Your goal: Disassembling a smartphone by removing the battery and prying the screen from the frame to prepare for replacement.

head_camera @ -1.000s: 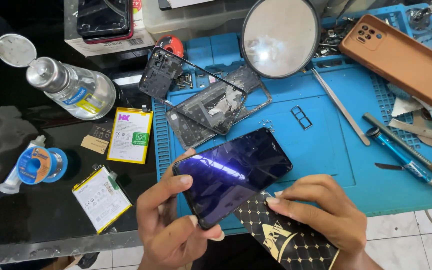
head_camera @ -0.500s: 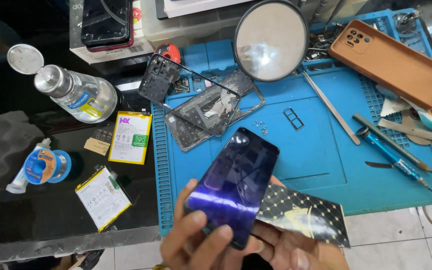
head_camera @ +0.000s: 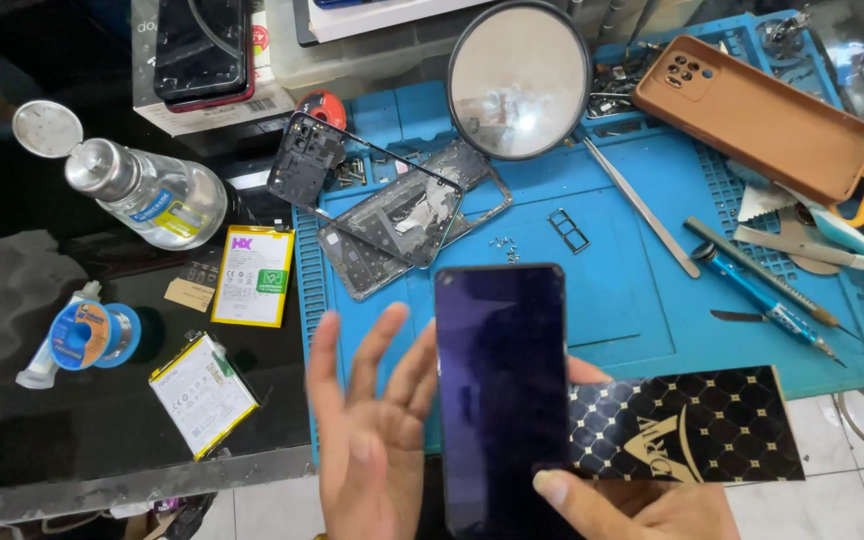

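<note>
While right hand (head_camera: 642, 505) pinches the dark phone screen (head_camera: 500, 400) with black patterned card (head_camera: 687, 425) | left hand (head_camera: 372, 430) open, fingers spread beside it | thin, slick, likely fragile glass: hold by edges.

Both hands are bare: no gloves, rings or watch show. The left hand (head_camera: 367, 440) has slim fingers and short, plain nails. Of the right hand (head_camera: 642, 505) only a thumb with a short, unpainted nail and the knuckles show. No sleeve reaches either wrist.
</note>
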